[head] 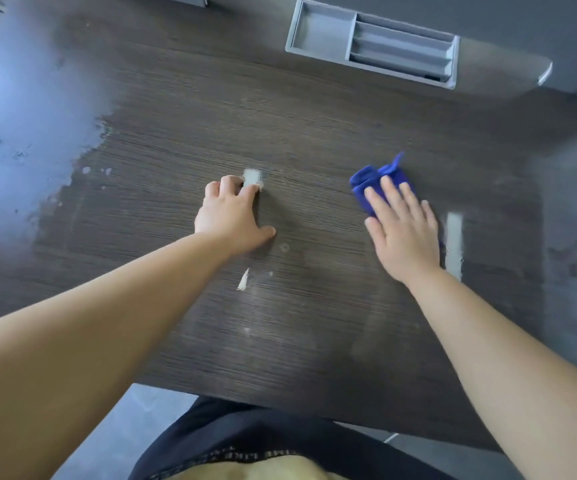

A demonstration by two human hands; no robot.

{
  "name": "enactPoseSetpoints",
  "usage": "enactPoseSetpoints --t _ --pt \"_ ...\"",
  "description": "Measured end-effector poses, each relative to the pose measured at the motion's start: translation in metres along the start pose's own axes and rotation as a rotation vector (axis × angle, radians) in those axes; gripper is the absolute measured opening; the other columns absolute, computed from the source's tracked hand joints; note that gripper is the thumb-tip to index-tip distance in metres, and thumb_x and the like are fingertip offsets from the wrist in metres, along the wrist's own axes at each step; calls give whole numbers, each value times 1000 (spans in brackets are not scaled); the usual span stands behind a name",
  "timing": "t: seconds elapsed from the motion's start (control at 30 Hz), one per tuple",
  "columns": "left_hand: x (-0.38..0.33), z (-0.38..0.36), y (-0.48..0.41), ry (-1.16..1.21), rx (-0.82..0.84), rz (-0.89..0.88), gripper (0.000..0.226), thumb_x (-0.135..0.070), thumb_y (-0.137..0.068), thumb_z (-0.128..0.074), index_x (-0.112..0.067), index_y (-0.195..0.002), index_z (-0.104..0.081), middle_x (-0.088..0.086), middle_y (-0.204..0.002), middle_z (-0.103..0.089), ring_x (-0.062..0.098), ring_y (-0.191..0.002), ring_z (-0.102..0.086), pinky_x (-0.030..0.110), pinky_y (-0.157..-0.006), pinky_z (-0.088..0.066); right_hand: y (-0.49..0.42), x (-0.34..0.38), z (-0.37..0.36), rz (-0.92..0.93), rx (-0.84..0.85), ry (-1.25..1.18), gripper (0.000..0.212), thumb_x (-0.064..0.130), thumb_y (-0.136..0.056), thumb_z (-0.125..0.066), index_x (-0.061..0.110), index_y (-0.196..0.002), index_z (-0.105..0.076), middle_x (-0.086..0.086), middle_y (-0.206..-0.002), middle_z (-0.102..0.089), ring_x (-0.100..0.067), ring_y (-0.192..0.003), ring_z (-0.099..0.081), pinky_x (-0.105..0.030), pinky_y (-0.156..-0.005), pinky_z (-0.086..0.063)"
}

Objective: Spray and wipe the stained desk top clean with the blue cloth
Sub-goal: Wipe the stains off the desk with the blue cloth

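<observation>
The right hand (405, 233) covers much of the blue cloth (380, 183), hiding its near part. The counter (314, 126) runs off the left edge, its stains smeared by blur. Printed lettering (207, 457) on the dark clothing below is too blurred to read.

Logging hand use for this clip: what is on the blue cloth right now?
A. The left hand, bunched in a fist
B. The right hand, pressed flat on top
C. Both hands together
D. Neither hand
B: the right hand lies flat, fingers spread, on the blue cloth on the desk top, while the left hand rests apart by a pale patch.
</observation>
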State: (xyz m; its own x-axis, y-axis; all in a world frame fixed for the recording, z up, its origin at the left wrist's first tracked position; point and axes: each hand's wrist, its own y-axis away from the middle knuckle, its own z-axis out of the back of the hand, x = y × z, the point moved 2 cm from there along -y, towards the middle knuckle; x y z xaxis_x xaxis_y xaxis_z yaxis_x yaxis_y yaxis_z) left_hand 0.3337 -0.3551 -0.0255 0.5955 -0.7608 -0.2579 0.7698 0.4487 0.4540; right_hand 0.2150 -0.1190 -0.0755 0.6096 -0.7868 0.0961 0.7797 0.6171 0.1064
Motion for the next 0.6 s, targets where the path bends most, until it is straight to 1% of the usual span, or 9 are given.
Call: enactPoseSetpoints --t 0.07,0.13,0.2,0.27,0.37,0.43,0.47,0.5,0.6 --pt "5 -1 8 56 -57 -2 60 -38 -84 -61 -24 -138 -38 2 -145 -27 27 -135 -16 40 -94 -41 -9 13 0 -310 -37 -45 50 42 -100 -31 32 -148 -25 4 -159 -14 -23 -145 -12 -50 -115 -12" --pt "10 -5 20 95 -91 -6 52 -26 -86 -55 -23 -136 -41 2 -145 -28 26 -135 -16 40 -97 -39 -13 55 -4 -462 -59 -110 53 45 -98 -31 31 -148 -24 4 -159 -11 -24 -146 -10 -52 -113 -10" --pt "20 -12 35 113 -116 10 52 -19 -84 -53 -23 -134 -42 2 -144 -29 26 -135 -17 39 -101 -34 1 108 -13 -290 -119 -102 55 47 -93 -33 27 -144 -36 -2 -156 -25 -30 -142 -23 -57 -109 -19" --pt "34 -17 52 123 -138 38 52 -16 -81 -52 -23 -132 -44 2 -144 -31 28 -133 -19 39 -103 -31 34 147 -21 34 -119 -45 54 46 -91 -35 26 -140 -44 -3 -151 -36 -32 -137 -33 -57 -106 -27" --pt "50 -26 74 92 -134 29 53 -17 -80 -54 -22 -132 -44 4 -144 -31 29 -132 -19 40 -104 -29 72 128 -21 460 -9 1 50 45 -92 -38 31 -139 -44 1 -150 -38 -28 -136 -37 -53 -108 -30" --pt "57 -32 90 31 -106 -18 54 -21 -82 -54 -22 -134 -42 3 -144 -30 29 -132 -19 39 -106 -27 71 87 -20 526 -47 89 48 44 -92 -38 33 -139 -41 2 -148 -40 -26 -134 -39 -51 -106 -31" --pt "59 -35 96 -2 -93 -42 54 -24 -83 -54 -22 -136 -40 2 -144 -29 28 -133 -18 39 -107 -26 63 69 -17 428 -63 96 48 44 -93 -36 33 -139 -40 1 -149 -39 -27 -135 -39 -52 -105 -33" --pt "61 -39 102 -22 -84 -60 55 -27 -84 -54 -23 -137 -38 2 -145 -27 27 -133 -17 38 -107 -24 56 58 -16 253 -55 57 48 44 -94 -34 32 -141 -39 1 -150 -36 -27 -137 -36 -54 -106 -32" --pt "65 -47 115 -25 -78 -68 56 -30 -86 -53 -22 -139 -35 2 -146 -26 27 -134 -17 37 -109 -22 36 83 -13 -336 -64 -82 51 44 -98 -30 33 -147 -26 5 -158 -14 -23 -145 -13 -53 -114 -14"
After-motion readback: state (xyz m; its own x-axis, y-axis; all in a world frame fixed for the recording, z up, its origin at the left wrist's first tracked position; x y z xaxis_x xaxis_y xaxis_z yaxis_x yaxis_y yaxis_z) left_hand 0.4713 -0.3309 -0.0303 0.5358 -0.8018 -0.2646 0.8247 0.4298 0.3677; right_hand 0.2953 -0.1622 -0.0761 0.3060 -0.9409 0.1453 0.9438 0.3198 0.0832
